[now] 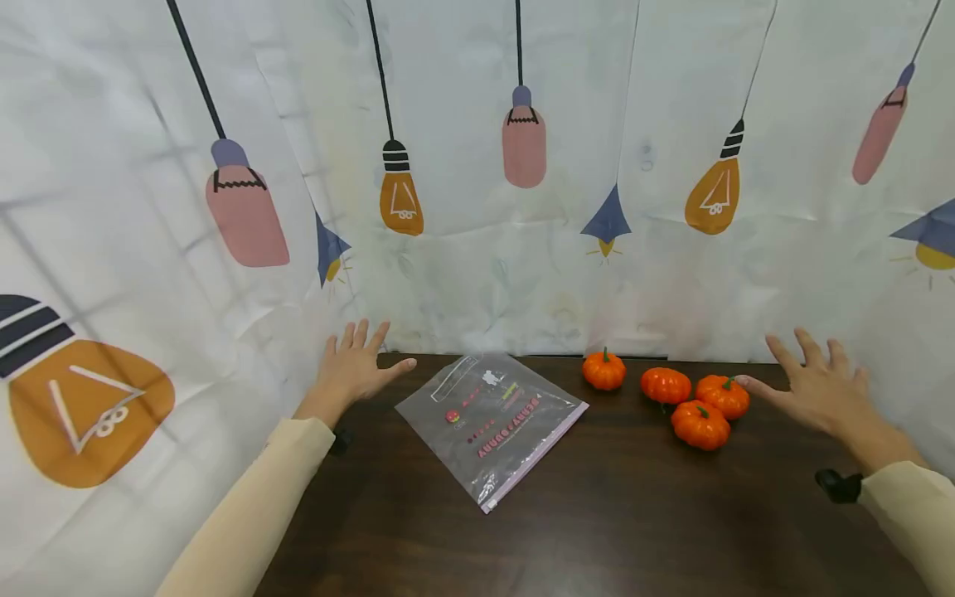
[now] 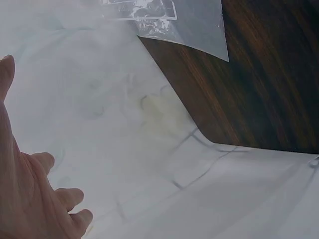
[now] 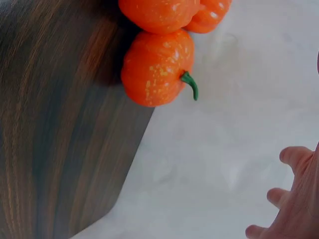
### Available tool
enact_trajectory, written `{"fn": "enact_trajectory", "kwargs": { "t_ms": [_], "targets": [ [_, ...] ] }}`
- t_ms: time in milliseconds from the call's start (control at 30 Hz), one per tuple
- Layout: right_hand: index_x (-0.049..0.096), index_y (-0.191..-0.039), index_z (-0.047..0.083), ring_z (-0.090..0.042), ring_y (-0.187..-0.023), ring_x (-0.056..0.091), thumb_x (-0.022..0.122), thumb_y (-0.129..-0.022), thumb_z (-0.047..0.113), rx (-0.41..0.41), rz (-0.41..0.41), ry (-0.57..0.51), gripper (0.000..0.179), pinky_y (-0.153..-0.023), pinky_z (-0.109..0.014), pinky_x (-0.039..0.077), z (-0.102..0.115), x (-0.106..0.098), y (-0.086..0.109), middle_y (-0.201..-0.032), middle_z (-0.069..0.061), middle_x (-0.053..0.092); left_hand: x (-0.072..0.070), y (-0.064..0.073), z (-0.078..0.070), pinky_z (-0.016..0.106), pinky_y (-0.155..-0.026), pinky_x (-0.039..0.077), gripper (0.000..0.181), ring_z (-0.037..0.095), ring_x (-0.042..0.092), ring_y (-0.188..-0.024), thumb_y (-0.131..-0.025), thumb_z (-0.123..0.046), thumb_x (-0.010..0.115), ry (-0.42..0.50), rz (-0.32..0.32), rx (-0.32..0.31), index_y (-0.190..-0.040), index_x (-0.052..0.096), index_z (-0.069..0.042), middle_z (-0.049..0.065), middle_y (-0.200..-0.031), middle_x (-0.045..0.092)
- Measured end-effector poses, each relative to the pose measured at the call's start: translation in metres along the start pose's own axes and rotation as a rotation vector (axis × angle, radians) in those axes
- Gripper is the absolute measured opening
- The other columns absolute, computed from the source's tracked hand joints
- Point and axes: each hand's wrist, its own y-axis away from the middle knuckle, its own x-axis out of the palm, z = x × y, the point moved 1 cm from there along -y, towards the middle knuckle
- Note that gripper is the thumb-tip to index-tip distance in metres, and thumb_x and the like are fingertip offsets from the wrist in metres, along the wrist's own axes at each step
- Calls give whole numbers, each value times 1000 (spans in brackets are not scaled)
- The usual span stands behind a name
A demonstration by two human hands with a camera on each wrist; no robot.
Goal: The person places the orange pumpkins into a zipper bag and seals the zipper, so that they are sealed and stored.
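My left hand [image 1: 349, 371] is held out over the table's left side with its fingers spread, holding nothing. Just right of it lies a clear plastic zip bag [image 1: 462, 439] with red print and a pale slider strip along its near right edge. On the right, my right hand [image 1: 824, 390] also has spread fingers and nothing in it. Its thumb overlaps the side of a small orange pumpkin [image 1: 722, 398] in the head view. Beside that one sit a front pumpkin [image 1: 700, 425] and a back pumpkin [image 1: 666, 385]. Another pumpkin [image 1: 603, 370] stands apart, nearer the bag.
The dark wooden table [image 1: 582, 514] ends at the back against a white curtain [image 1: 462, 282] printed with hanging lamps. The same cloth runs along the left and right sides. In the left wrist view, a rounded table corner [image 2: 212, 137] shows near the cloth.
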Motion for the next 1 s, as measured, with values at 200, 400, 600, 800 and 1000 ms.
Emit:
{"fn": "enact_trajectory", "kwargs": {
  "t_ms": [200,400,600,800,1000],
  "targets": [
    [-2,-165,18,-72,-141,-4,46,-95,72,-16,-39,-20,100,-91,-89,10,6,10,6,-167,-30,-11,8,5,-5,69,-122,3,105,49,5,-157,-88,-88,29,-3,-9,18,-166,5,-20,26,-170,7],
    [1,-165,21,-69,-143,-1,50,-94,70,-53,-82,-12,99,-89,-87,12,18,18,15,-168,-26,-11,12,15,-14,67,-123,4,104,49,6,-157,-88,-87,32,7,-13,35,-166,6,-22,24,-171,7],
    [4,-165,21,-66,-145,-1,51,-95,68,-73,-88,-45,97,-93,-87,10,32,28,27,-169,-26,-10,17,32,-24,65,-124,2,100,45,4,-158,-91,-82,38,18,-19,46,-165,9,-21,21,-171,9],
    [5,-166,23,-64,-147,-1,55,-95,65,-76,-125,-84,96,-93,-86,10,42,41,47,-170,-23,-8,37,49,-40,66,-124,8,97,43,11,-158,-91,-80,43,41,-54,80,-165,15,-23,19,-171,14],
    [8,-165,24,-61,-148,3,58,-95,62,-75,-169,-132,94,-96,-86,11,56,55,58,-170,-25,-1,65,61,-53,67,-123,13,96,43,17,-157,-90,-79,47,103,-103,102,-165,17,-26,18,-170,20]
  ]
}}
